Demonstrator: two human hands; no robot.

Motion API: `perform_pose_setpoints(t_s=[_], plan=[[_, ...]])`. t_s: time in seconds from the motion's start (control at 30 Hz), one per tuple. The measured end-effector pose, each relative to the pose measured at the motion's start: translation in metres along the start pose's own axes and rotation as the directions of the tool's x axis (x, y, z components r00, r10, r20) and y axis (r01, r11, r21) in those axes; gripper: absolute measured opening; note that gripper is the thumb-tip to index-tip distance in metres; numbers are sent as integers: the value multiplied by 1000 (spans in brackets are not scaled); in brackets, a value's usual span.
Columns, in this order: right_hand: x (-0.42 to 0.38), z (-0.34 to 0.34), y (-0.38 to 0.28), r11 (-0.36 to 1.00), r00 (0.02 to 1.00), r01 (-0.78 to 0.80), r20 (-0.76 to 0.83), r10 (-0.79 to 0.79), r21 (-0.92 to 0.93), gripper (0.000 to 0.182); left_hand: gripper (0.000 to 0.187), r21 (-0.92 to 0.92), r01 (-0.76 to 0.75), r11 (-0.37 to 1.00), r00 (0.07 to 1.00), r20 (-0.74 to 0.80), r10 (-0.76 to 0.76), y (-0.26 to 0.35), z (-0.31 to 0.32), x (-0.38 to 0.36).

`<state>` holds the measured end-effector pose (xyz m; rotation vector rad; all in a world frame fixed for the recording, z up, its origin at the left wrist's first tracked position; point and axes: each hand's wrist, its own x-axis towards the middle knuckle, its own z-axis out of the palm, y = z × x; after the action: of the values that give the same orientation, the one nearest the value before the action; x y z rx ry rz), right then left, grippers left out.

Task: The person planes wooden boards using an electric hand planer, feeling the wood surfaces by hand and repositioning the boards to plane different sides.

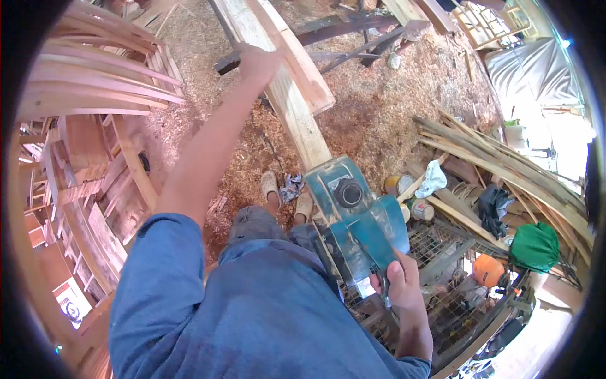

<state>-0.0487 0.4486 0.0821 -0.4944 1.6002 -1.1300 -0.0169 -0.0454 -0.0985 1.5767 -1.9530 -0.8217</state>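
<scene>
A teal electric hand planer [348, 211], dusty with wood shavings, sits at the near end of a long pale wooden board [297, 123]. My right hand [403, 284] is wrapped around its rear handle. My left arm reaches forward, and my left hand [259, 65] grips the board farther up, its fingers across the top face. Beside that board, on its right, lies a second, shorter piece of timber [309, 79]. Both timbers cross a dark wooden support [341, 30].
Shavings cover the ground [372, 95]. Stacked curved timber [101, 82] rises at the left. To the right are a pile of long planks [505, 164], paint cans [421, 210], a metal grate [451, 252], a green bag [534, 246] and an orange object [488, 270].
</scene>
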Motion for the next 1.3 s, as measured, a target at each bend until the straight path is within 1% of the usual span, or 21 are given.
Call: perform_pose_setpoints(t_s=[0.1, 0.2, 0.3, 0.33, 0.37, 0.4, 0.43, 0.47, 0.5, 0.53, 0.57, 0.6, 0.67, 0.77, 0.87, 0.9, 0.97, 1.0, 1.07, 1.17, 1.3], plan=[[5, 4, -6, 999, 999, -32, 23, 33, -9, 57, 115, -102, 31, 994, 999, 16, -29, 2, 0, -17], [8, -3, 2, 1000, 999, -20, 39, 20, -20, 57, 119, -142, 82, 986, 996, 44, -77, 7, -2, -16], [7, -2, 4, 1000, 998, -28, 59, 29, -11, 59, 114, 176, 32, 984, 984, -177, 0, -2, 20, -12], [9, 0, 1, 1000, 998, -27, 60, 27, -7, 59, 96, 367, -97, 925, 942, -267, 205, 11, 14, -28], [12, 2, -2, 1000, 997, -21, 71, 20, 8, 59, 79, 553, -197, 809, 853, -311, 420, 26, 10, -45], [13, 6, -3, 1000, 997, -17, 78, 15, 26, 60, 71, 328, -478, 815, 846, -80, 528, 57, -9, -68], [13, 9, -3, 999, 996, -20, 84, 16, 43, 60, 61, 114, -611, 783, 791, 113, 601, 85, -18, -100], [14, 10, -1, 999, 997, -16, 79, 13, 40, 60, 53, -137, -639, 757, 701, 301, 647, 112, -28, -131], [17, 11, 0, 1000, 997, -12, 77, 10, 29, 59, 47, -275, -652, 707, 582, 415, 699, 130, -27, -162], [20, 11, 0, 1000, 997, -8, 83, 7, 15, 59, 45, -454, -689, 565, 303, 528, 794, 145, -29, -184], [24, 11, -1, 1000, 996, 10, 91, -10, 10, 59, 45, -465, -768, 441, 146, 544, 827, 154, -23, -206], [26, 13, -2, 1000, 996, 13, 84, -15, 17, 58, 46, -475, -823, 310, -13, 563, 827, 160, -16, -226], [31, 20, -8, 999, 997, 20, 69, -22, 29, 56, 46, -443, -856, 267, -65, 605, 794, 160, 5, -250], [40, 27, -16, 999, 998, 14, 68, -17, 44, 54, 46, -350, -897, 269, -122, 783, 610, 166, 12, -253], [46, 32, -13, 999, 999, 10, 43, -12, 46, 53, 44, -382, -894, 235, -115, 702, 702, 156, 26, -248], [48, 33, -10, 999, 999, 20, 39, -21, 30, 54, 44, -386, -879, 280, -111, 736, 668, 157, 22, -245], [52, 40, -16, 998, 999, 22, 32, -24, 65, 53, 45, -389, -845, 366, -109, 796, 595, 161, 16, -241], [55, 43, -19, 996, 999, 25, 29, -28, 83, 52, 46, -402, -831, 386, -119, 805, 581, 163, 13, -240], [63, 43, -20, 998, 999, 40, 20, -40, 40, 52, 50, -426, -798, 426, -141, 820, 555, 166, 8, -239], [74, 50, -31, 999, 999, 32, -1, -32, 22, 52, 49, -400, -834, 381, -160, 836, 525, 172, 0, -230], [92, 54, -38, 998, 998, 61, 1, -61, 8, 55, 47, -362, -858, 363, -129, 838, 531, 170, 0, -209]])
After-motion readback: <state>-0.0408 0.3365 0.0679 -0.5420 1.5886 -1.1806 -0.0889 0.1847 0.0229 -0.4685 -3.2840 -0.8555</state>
